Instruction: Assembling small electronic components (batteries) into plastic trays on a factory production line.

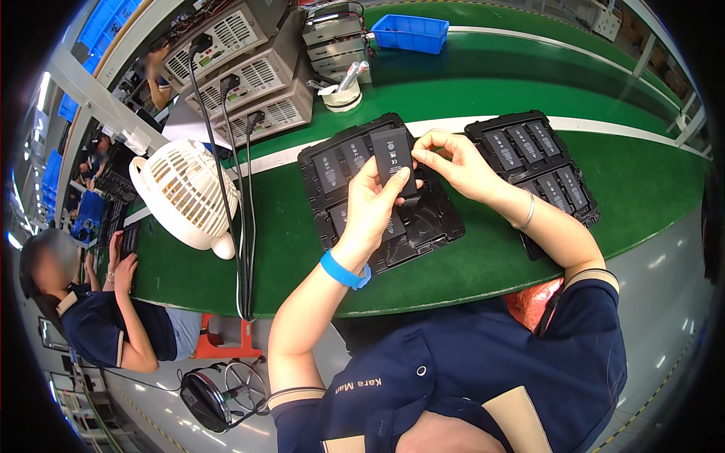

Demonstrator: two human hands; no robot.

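My left hand [375, 204] grips a flat black battery cell [393, 153] and holds it upright above a black moulded tray [434, 226]. My right hand [453, 162] pinches the cell's upper right corner with fingertips. The tray lies on the green belt [302, 249] and holds several more black cells in its far pockets; its near right pockets look vacant. A blue band sits on my left wrist, a thin bracelet on my right.
A second black tray [540, 162] filled with cells lies to the right. A white desk fan [189, 196], black cables and grey power units [249, 75] stand at left. A blue bin [410, 33] sits far back. Another person [106, 317] sits at lower left.
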